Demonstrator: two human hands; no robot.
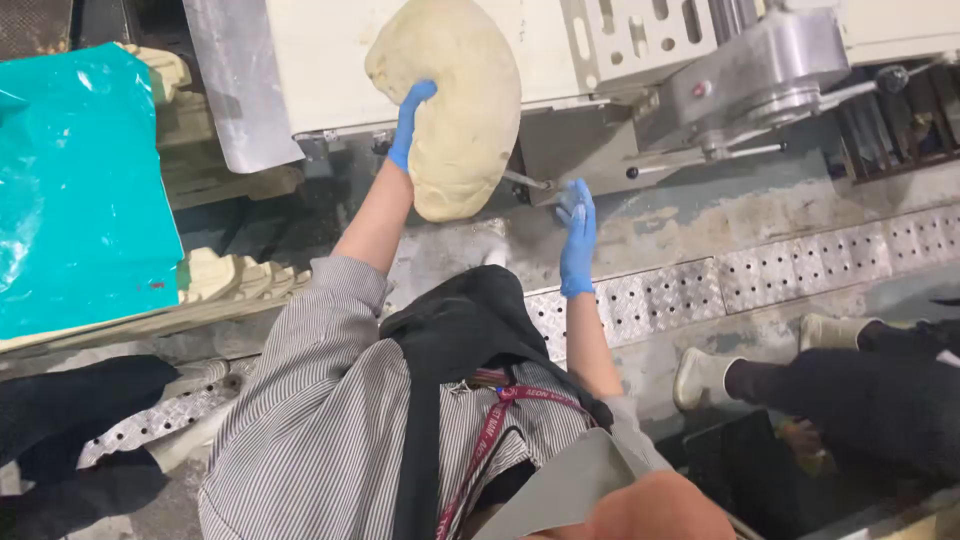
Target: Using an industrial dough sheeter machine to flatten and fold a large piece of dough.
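Note:
My left hand (408, 122), in a blue glove, is raised and grips the left side of a large pale lump of dough (455, 100), holding it up against the front of a cream and metal machine (620, 60). My right hand (577, 238), also in a blue glove, hangs lower and to the right of the dough. Its fingers are straight and hold nothing. It is close to a thin metal rod (525, 181) on the machine. I wear a striped shirt, a black apron and a red lanyard (480, 440).
A teal plastic sheet (80, 190) covers a pallet stack at the left. A perforated metal floor plate (760, 275) runs along the machine. Another person's legs in black trousers and pale shoes (700, 378) are at the right. Dark cloth (70, 420) lies at the lower left.

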